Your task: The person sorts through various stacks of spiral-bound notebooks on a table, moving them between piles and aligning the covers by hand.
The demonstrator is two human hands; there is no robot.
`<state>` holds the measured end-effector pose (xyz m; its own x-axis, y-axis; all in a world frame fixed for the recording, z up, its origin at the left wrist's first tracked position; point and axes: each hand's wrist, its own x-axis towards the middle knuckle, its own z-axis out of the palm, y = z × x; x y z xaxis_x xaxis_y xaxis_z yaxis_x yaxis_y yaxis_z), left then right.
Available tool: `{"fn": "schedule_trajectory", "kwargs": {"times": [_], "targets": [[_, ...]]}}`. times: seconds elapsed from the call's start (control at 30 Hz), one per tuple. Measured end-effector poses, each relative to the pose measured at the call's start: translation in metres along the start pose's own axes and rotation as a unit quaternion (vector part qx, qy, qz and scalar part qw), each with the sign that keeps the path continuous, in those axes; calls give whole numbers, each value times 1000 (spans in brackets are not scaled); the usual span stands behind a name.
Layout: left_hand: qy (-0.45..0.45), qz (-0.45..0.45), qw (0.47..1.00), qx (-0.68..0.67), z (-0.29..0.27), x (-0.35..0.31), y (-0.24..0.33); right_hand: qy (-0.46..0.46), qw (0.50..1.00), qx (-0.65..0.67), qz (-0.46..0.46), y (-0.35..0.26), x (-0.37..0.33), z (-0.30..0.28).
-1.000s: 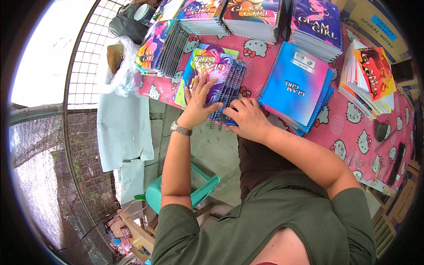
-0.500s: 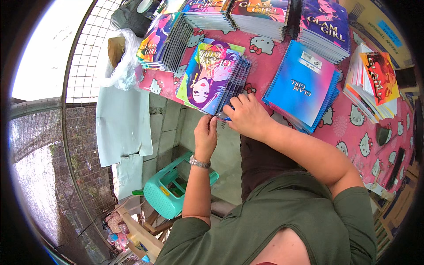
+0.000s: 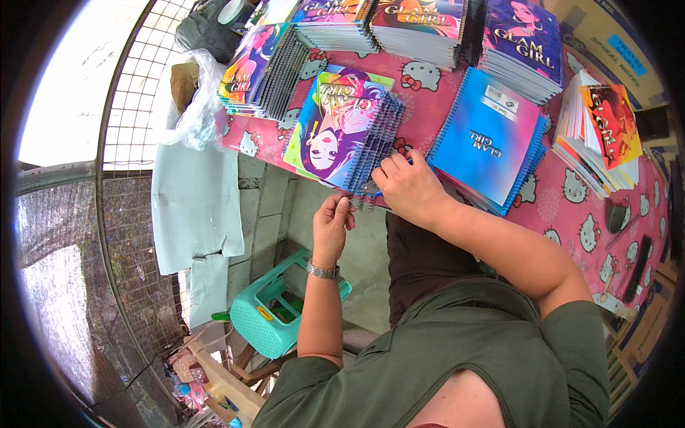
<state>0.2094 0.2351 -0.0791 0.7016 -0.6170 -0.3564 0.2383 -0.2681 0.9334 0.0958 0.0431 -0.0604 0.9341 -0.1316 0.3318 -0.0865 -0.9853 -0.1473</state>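
A stack of spiral notebooks with a colourful face on the top cover lies upside down to me at the table's near edge. Its black coils bunch along the right side, and loose coil ends stick out at the lower corner. My left hand, with a metal watch on the wrist, is just below that corner, thumb and fingers pinched together by the coil ends. Over the coils' lower right, my right hand has its fingers curled. A small silvery bit shows at its fingertips, too small to name.
Blue spiral notebooks are stacked to the right, beyond them loose booklets. More notebook stacks line the back of the pink patterned table. A plastic bag hangs at the left edge; a teal stool stands below.
My hands have drawn apart: the right has shifted slightly right, the left slightly down and away from the coil corner. The notebooks stay nearly in place.
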Motion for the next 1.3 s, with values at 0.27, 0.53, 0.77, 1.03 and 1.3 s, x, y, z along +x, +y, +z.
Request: {"fn": "schedule_trajectory", "kwargs": {"times": [0.27,0.53,0.77,1.03,1.3], "targets": [[1,8,1000,-5,0,2,0,-92,991,94,-1,-1,9,7],[-24,-67,970,-234,8,0,-6,-33,999,-10,12,-3,-13,-2],[-10,-42,994,-99,18,4,-10,-26,999,-34,-24,-4,-5,-4],[-8,-26,996,-80,17,6,-6,-26,999,-27,-24,-7,-4,-5],[-19,-12,999,-32,11,9,0,-25,999,-17,-21,-8,-1,-2]]}}
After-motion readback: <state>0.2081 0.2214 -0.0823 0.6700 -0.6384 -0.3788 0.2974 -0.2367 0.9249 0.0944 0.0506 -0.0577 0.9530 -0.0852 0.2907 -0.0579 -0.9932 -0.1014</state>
